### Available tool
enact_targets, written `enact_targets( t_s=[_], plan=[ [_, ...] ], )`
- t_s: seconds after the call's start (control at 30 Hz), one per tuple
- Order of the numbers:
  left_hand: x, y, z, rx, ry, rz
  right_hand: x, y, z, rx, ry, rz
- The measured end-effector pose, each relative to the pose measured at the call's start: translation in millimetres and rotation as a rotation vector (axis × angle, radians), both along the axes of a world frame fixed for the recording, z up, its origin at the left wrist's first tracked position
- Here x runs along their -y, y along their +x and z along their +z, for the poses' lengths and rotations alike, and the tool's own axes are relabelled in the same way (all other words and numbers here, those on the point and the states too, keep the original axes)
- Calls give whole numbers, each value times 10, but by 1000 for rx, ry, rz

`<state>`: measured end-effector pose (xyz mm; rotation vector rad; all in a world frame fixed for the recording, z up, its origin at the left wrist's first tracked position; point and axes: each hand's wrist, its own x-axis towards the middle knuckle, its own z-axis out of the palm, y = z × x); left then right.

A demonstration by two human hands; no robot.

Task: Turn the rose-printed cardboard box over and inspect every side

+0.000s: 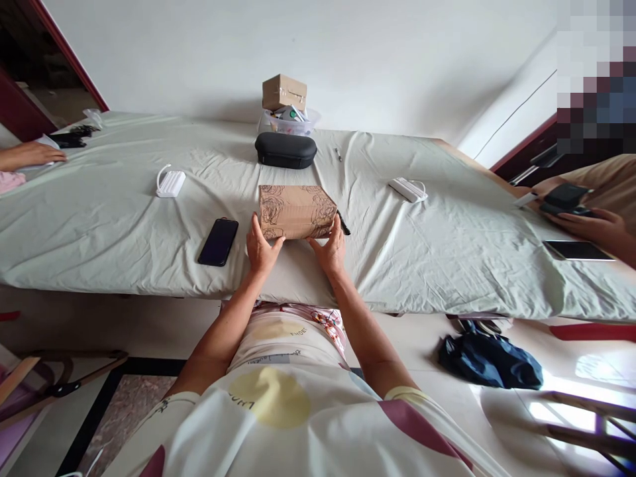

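A brown cardboard box (298,209) with dark scribbled, rose-like drawings on its faces rests on the cloth in front of me. My left hand (263,246) grips its left near corner, with the thumb along the near edge. On the other side, my right hand (330,249) holds the right near corner the same way. A black pen-like stick (344,224) pokes out just beyond my right fingertips; the box and hand partly hide it. To the left of my left hand lies a dark smartphone (218,242).
The table (119,245) has a wrinkled pale green cloth. Behind the box are a black hard case (285,151), a clear plastic bin (311,121) and a small carton (284,91). White power banks (171,184) lie on both sides. Other people's hands (603,226) show at both ends.
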<state>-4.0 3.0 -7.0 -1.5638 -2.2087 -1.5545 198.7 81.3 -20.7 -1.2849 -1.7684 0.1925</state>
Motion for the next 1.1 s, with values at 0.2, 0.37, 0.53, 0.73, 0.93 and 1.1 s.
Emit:
enact_targets(
  t_s=[0.2, 0.37, 0.53, 0.73, 0.93, 1.1],
  plan=[
    [9, 113, 60, -70, -94, 89, 152, -134, 107, 93, -6, -109],
    [1, 206, 93, -65, -141, 152, 157, -193, 86, 82, -11, -133],
    [-27, 143, 34, -20, -86, 117, 58, -103, 8, 23, 64, -24],
    [-54, 75, -27, 63, -73, 37, -24, 11, -11, -75, 21, 53],
    [-54, 38, -35, 148, -48, 14, -56, 39, 19, -181, -15, 34],
    [-50, 71, -8, 166, -52, 35, -12, -5, 48, -155, 25, 10]
  ],
)
